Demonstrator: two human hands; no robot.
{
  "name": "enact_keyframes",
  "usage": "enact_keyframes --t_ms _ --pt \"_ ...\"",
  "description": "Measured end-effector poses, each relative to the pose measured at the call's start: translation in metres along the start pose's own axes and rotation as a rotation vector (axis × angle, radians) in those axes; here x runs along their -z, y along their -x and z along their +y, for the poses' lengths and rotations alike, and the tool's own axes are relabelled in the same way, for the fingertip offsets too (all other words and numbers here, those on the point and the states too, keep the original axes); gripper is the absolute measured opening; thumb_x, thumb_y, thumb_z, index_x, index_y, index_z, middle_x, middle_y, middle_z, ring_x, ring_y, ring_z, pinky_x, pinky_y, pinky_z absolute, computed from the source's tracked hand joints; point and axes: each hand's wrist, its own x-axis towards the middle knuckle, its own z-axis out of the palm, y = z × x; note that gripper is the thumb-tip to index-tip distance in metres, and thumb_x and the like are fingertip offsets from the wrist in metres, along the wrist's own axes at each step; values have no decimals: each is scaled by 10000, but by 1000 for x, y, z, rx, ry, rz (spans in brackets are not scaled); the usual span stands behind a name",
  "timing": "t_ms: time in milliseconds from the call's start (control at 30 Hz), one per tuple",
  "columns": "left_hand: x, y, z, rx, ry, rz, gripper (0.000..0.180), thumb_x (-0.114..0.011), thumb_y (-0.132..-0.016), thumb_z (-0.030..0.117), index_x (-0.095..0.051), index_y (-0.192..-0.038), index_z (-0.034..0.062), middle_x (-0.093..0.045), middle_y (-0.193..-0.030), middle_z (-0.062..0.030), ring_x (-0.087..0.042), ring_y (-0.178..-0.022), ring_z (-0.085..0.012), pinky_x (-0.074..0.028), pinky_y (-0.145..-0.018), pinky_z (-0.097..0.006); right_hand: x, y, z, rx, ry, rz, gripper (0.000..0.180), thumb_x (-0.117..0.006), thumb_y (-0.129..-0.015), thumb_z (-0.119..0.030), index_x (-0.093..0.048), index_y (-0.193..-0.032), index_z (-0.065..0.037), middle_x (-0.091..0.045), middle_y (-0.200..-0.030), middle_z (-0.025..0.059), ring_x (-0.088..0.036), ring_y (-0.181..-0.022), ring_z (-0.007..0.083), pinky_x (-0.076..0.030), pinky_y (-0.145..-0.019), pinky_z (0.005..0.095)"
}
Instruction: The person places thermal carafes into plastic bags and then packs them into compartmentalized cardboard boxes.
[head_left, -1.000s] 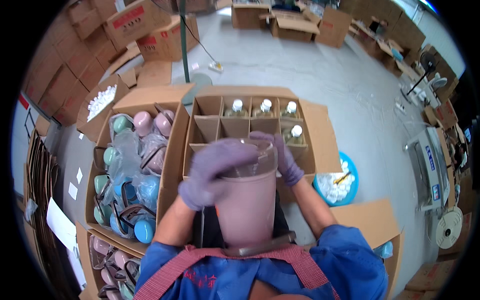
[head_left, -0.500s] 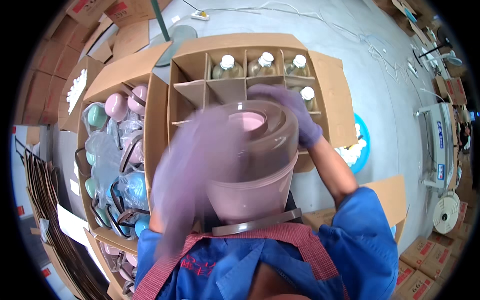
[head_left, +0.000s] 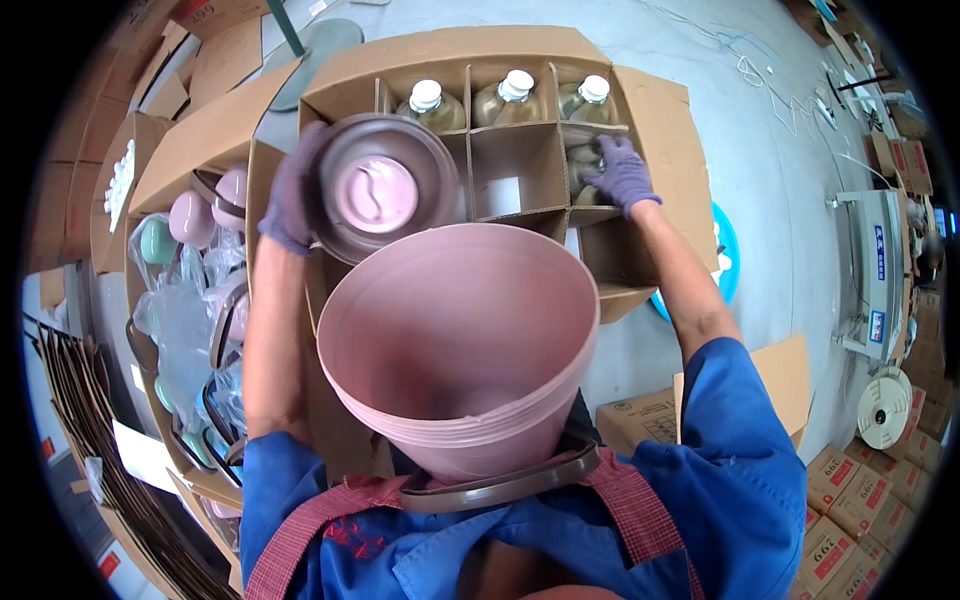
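Observation:
A pink plastic bucket (head_left: pixel 455 330) stands against my apron, its mouth facing up and its brown carry handle (head_left: pixel 500 487) lying toward me. Held in my left hand (head_left: pixel 292 195) by its left edge is the round, see-through brown lid (head_left: pixel 435 165) with a pink centre, over the left part of the divided carton. Inside that carton (head_left: pixel 672 190), my right hand (head_left: pixel 622 172) closes round the top of a clear bottle (head_left: pixel 580 165) in a right-hand compartment; the hand covers the cap. Several more white-capped bottles (head_left: pixel 516 90) stand along the far row. Both hands wear purple gloves.
To the left, another carton (head_left: pixel 140 290) holds pink, green and blue pieces with brown handles and plastic bags. A blue basin (head_left: pixel 733 265) with white caps sits on the floor at right, a scale (head_left: pixel 870 265) beyond it. Stacked cartons (head_left: pixel 840 510) fill the lower right.
The lid has come off the bucket and moved left with my left hand. My right hand has left the lid and gone right, onto a bottle.

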Motion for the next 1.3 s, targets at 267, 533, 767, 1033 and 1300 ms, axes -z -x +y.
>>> enact_keyframes --t_ms 267,533,767,1033,1300 --pt "-81 28 7 -264 -659 32 312 -566 -944 298 -684 -1045 27 -677 -1074 -83 -644 -953 -185 -498 -858 -321 169 39 -70 244 21 154 433 -688 -784 -313 -603 -1192 -198 -598 -932 156 -624 -881 323 -511 -766 431" --pt "-186 33 71 86 851 -554 732 -268 -968 614 -435 -1343 8 -592 -1201 -167 -590 -1106 -293 -483 -974 -454 357 227 -211 791 125 505 461 -755 -749 -265 -634 -1149 -71 -662 -999 133 -645 -870 257 -525 -743 358" --pt "-201 154 154 -553 -142 -86 774 -525 -935 507 -258 -1461 7 -403 -1418 -170 -428 -1262 -261 -327 -1074 -340 318 181 -182 490 -1673 221 614 -470 -972 -422 -364 -1402 3 -548 -1264 170 -553 -1124 231 -440 -985 335" --pt "-138 172 183 -321 -736 -1014 812 -737 -741 354 -411 -1436 90 -453 -1432 -122 -400 -1329 -270 -319 -1101 -385 216 208 -209 364 -1890 -360 898 -148 -926 -706 -311 -1448 8 -388 -1449 190 -447 -1280 301 -355 -1087 401" --pt "-33 95 40 -662 -321 336 310 -498 -886 187 -624 -1113 17 -646 -1074 -182 -617 -1005 -305 -483 -870 -405 126 146 -211 -211 -1972 -107 871 -250 -912 -724 -368 -1430 -34 -482 -1360 167 -471 -1250 273 -353 -1075 388"
